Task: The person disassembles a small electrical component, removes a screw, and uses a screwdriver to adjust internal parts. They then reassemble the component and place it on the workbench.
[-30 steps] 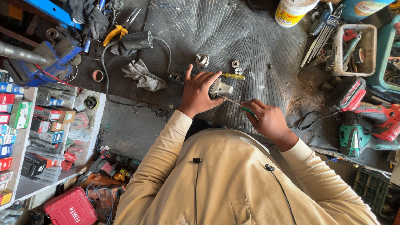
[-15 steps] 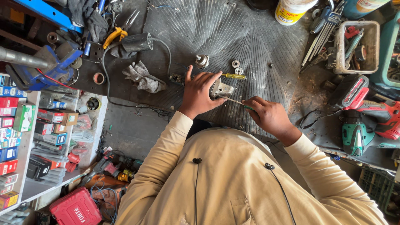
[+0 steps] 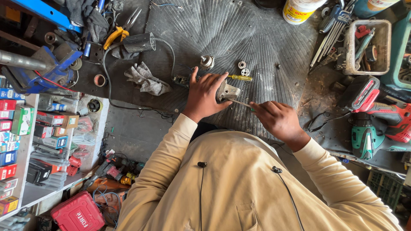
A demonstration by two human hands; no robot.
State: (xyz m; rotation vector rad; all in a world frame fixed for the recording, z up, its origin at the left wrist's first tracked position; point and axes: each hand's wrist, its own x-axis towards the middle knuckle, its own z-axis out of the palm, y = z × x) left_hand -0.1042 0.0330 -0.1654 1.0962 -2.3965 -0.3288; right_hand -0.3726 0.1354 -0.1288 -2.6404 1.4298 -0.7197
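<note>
While the left hand (image 3: 204,95) clamps a small grey metal housing (image 3: 227,91) against the bench (image 3: 265,38) with curled fingers, the work looks mid-way — the part is still being worked on. Just right of it, the right hand (image 3: 277,119) is closed around a thin screwdriver (image 3: 239,103), its tip at the housing. Beyond the left hand's fingertips lie loose bearings (image 3: 243,68) and a yellow-handled screwdriver (image 3: 239,78) — seemingly removed pieces, not yet refitted.

Grey rag (image 3: 145,79), yellow-handled pliers (image 3: 120,30), blue vise (image 3: 47,64), red drill (image 3: 385,113), white bucket (image 3: 302,9).
</note>
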